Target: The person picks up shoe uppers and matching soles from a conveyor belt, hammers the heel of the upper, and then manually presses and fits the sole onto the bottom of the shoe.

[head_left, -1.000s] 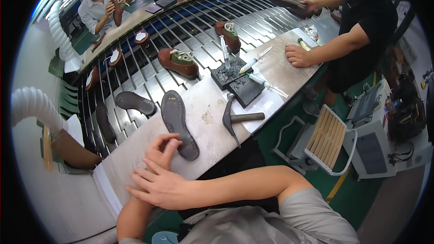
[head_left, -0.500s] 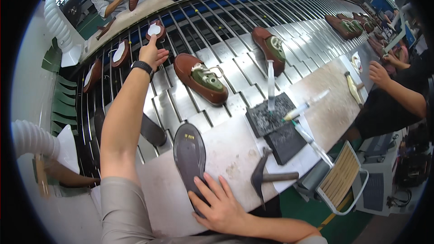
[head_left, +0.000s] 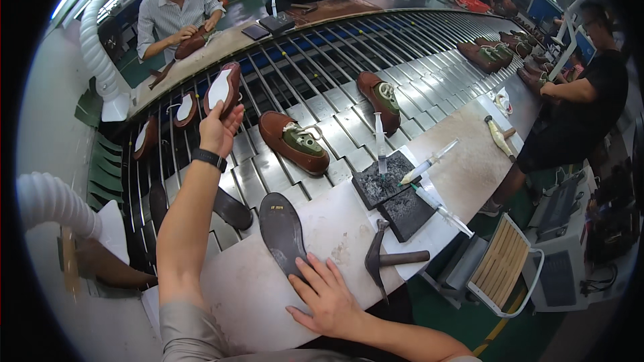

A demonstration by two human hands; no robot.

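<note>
My left hand (head_left: 219,133), a dark watch on its wrist, reaches over the conveyor and grips a brown shoe (head_left: 231,80). The shoe is bottom up, its white underside toward me, thumb against it. On the near board lies a dark shoe sole (head_left: 280,224). My right hand (head_left: 333,298) rests flat with fingers apart, fingertips at the sole's near end. A brown shoe with green lining and pale laces (head_left: 295,142) stands on the conveyor, right of the held one.
A hammer (head_left: 382,259) lies right of the sole, beside black blocks (head_left: 407,213) with syringes (head_left: 429,161). More shoes stand along the conveyor (head_left: 322,87). A ribbed white duct (head_left: 57,211) is at left. Co-workers stand across the conveyor and at right; a slatted chair (head_left: 504,255) stands lower right.
My left hand has taken hold of the brown shoe, which now shows more of its white underside. My right hand stays by the sole. The view has shifted.
</note>
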